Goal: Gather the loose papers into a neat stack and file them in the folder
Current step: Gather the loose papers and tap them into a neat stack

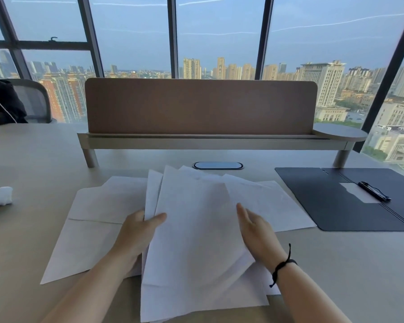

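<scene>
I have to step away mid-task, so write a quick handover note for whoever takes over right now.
Left hand: pinching the left edge of the gathered sheets, thumb on top.
Right hand: open, fingers straight against the sheets' right side, gripping nothing.
Loose papers: several still fanned on the desk, left and right of the held bunch.
Folder: lying open at right, a pen resting on it, no papers inside.
Done: some sheets gathered, not squared.
Left: collect the rest, align edges, move the pen, file.

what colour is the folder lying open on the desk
Dark navy, almost black, folder; seen in the head view.
</scene>
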